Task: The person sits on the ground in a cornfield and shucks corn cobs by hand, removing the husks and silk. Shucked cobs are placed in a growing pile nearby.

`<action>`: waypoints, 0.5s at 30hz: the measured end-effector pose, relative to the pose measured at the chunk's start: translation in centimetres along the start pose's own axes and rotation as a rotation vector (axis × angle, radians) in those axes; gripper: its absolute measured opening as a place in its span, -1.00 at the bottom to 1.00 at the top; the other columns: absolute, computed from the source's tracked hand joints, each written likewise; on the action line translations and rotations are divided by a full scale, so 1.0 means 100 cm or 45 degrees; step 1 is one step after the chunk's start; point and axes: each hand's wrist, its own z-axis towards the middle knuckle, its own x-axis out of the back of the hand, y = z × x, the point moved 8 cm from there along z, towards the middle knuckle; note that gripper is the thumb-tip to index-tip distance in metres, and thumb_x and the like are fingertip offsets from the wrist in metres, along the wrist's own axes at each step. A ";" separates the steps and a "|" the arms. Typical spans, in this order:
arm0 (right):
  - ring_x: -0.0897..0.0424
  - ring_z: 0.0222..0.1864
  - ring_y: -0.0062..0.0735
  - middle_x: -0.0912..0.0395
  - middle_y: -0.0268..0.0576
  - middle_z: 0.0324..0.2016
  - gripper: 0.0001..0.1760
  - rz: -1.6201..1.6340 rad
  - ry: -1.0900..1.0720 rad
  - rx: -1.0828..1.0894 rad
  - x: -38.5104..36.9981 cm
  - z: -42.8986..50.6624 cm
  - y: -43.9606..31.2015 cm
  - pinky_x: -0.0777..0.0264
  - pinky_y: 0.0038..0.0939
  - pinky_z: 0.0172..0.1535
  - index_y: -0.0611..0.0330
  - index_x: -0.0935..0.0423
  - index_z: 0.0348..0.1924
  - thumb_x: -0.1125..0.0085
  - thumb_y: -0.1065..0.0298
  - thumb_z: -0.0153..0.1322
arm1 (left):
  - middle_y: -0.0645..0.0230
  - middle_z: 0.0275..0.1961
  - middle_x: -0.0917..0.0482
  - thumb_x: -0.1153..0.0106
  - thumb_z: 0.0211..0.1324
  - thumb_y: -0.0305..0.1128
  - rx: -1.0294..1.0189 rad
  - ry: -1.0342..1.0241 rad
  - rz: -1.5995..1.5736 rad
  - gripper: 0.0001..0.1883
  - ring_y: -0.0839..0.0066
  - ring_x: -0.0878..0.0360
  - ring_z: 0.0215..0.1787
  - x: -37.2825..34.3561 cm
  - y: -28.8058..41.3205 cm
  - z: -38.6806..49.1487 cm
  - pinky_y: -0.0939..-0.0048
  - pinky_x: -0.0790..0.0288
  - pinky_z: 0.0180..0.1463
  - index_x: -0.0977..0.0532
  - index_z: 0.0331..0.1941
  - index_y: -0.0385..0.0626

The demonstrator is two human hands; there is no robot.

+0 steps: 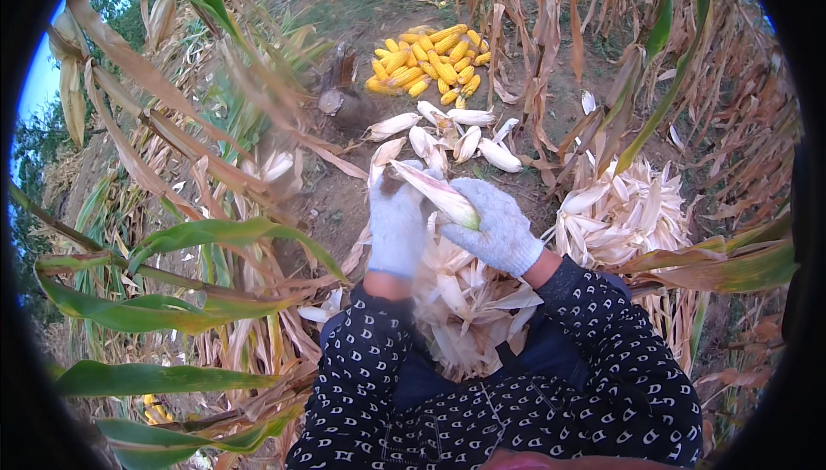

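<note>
Both my hands wear pale knit gloves and hold one corn ear in its husk (439, 194), slanting from upper left to lower right. My left hand (397, 225) is at its upper, pointed end, partly behind it, with a dark stain near the fingers. My right hand (495, 225) grips the lower, greenish stem end. Just beyond my hands lie several unhusked ears (500, 155) on the soil. Farther off is a heap of bare yellow corn cobs (445, 60). Below my hands, between my legs, lies a pile of stripped husks (464, 315).
A second husk pile (623, 215) lies to the right. A cut wood stump (331, 102) stands left of the yellow heap. Green and dry corn leaves (219, 231) reach in from the left, and dry stalks (545, 51) hang at the top and right.
</note>
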 end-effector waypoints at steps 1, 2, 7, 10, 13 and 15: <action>-0.63 0.06 0.13 -0.62 0.09 0.01 -0.31 -0.018 0.018 0.030 0.000 0.000 -0.002 -0.50 -0.06 0.14 0.18 -0.49 0.24 -0.41 0.02 0.35 | 0.11 -0.07 -0.67 -0.15 0.32 -0.62 0.030 0.019 -0.055 -0.76 0.22 -0.71 -0.02 0.000 -0.002 0.000 0.12 -0.67 0.10 -0.50 0.03 -0.18; -0.63 0.04 0.12 -0.62 0.08 -0.01 -0.32 -0.045 0.024 0.058 0.000 0.001 -0.004 -0.51 -0.06 0.13 0.17 -0.49 0.24 -0.41 0.03 0.35 | 0.11 -0.07 -0.67 -0.15 0.32 -0.61 0.062 0.035 -0.110 -0.77 0.21 -0.70 -0.01 0.000 -0.004 0.000 0.12 -0.66 0.10 -0.51 0.02 -0.18; -0.63 0.01 0.11 -0.62 0.05 -0.04 -0.34 -0.045 0.003 0.053 0.000 0.006 -0.005 -0.51 -0.07 0.09 0.15 -0.49 0.22 -0.42 0.04 0.35 | 0.14 -0.07 -0.66 -0.16 0.34 -0.59 0.025 0.002 -0.121 -0.78 0.24 -0.70 0.00 0.000 0.000 0.000 0.14 -0.66 0.13 -0.52 0.03 -0.18; -0.63 0.01 0.12 -0.61 0.05 -0.03 -0.36 -0.043 0.039 0.077 0.004 0.008 -0.004 -0.51 -0.08 0.09 0.16 -0.49 0.21 -0.41 0.05 0.36 | 0.21 -0.06 -0.67 -0.19 0.31 -0.62 -0.056 -0.071 0.104 -0.75 0.36 -0.70 -0.02 -0.003 0.012 -0.002 0.28 -0.62 0.12 -0.54 0.04 -0.19; -0.62 0.03 0.13 -0.61 0.06 -0.02 -0.41 -0.027 -0.047 0.023 -0.001 0.010 0.004 -0.51 -0.07 0.09 0.18 -0.51 0.17 -0.39 0.06 0.38 | 0.29 -0.05 -0.67 -0.24 0.23 -0.64 -0.415 -0.112 0.883 -0.69 0.48 -0.68 -0.06 -0.014 0.037 -0.009 0.41 -0.60 0.03 -0.56 0.06 -0.19; -0.63 0.02 0.15 -0.61 0.07 -0.04 -0.45 -0.027 -0.102 0.012 -0.006 0.010 0.007 -0.52 -0.06 0.07 0.19 -0.53 0.15 -0.37 0.08 0.40 | 0.34 -0.15 -0.68 -0.31 0.20 -0.57 -0.529 -0.133 1.019 -0.71 0.55 -0.66 -0.18 -0.023 0.041 -0.016 0.44 -0.57 -0.09 -0.58 0.01 -0.18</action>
